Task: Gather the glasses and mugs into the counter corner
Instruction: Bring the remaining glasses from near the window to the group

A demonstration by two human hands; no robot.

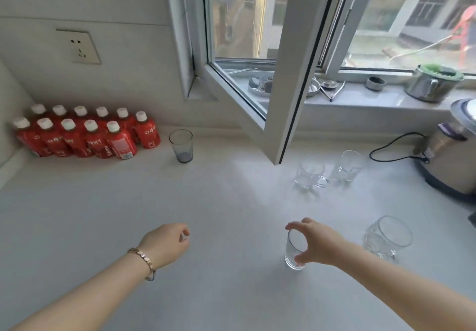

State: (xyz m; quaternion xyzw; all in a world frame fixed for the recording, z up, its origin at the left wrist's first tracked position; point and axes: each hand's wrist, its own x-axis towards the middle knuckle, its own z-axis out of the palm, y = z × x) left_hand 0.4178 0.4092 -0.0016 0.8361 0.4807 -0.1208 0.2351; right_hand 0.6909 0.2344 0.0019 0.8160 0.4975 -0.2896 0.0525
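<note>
A small clear glass (pixel 293 252) stands on the white counter (pixel 231 227) near the front, and my right hand (pixel 315 243) wraps around it with thumb and fingers on its sides. My left hand (pixel 167 243), wearing a bracelet, hovers over the counter with fingers curled and nothing in it. A grey tinted glass (pixel 181 145) stands near the back wall beside the bottles. A clear glass mug (pixel 310 175) and a clear glass (pixel 349 166) stand together to the right of the middle. Another clear glass mug (pixel 387 236) sits at the right.
Several red bottles with white caps (pixel 85 135) fill the back left corner. An open window sash (pixel 286 93) juts out over the counter. A metal kettle (pixel 450 160) with a black cord (pixel 391 150) stands at the right. Metal pots and dishes sit on the sill (pixel 360 96).
</note>
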